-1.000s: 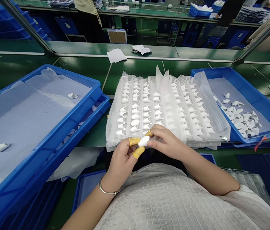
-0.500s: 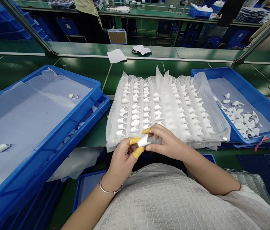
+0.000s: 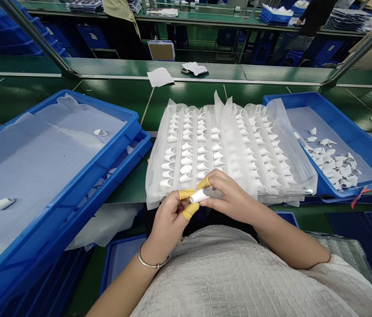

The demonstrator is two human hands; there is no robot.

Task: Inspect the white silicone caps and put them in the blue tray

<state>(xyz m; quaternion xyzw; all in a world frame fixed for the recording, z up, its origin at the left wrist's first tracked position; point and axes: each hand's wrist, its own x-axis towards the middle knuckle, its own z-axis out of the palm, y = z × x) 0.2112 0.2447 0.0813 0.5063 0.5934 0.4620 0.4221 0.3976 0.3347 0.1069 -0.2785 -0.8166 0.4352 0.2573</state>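
Note:
Between my two hands is a small white tube-shaped piece (image 3: 199, 196) with a slanted end. My left hand (image 3: 173, 213) pinches its left end between thumb and finger, both in yellow finger cots. From the other side my right hand (image 3: 227, 193) grips the slanted end, with one yellow cot on a fingertip. Just beyond my hands lies a tray lined with translucent sheet (image 3: 156, 176), where many similar white pieces (image 3: 202, 149) stand in rows. Part of its near edge is hidden by my right hand.
Stacked blue bins (image 3: 107, 110) on the left hold a paper liner and a few white pieces. At right, a blue bin (image 3: 354, 127) contains a heap of loose pieces (image 3: 337, 167). Paper scraps (image 3: 160, 77) lie on the green bench; metal posts (image 3: 41, 39) rise from its far side.
The white piece has turned between my fingers and lies flatter, with its slanted end pointing right. My hands have barely shifted.

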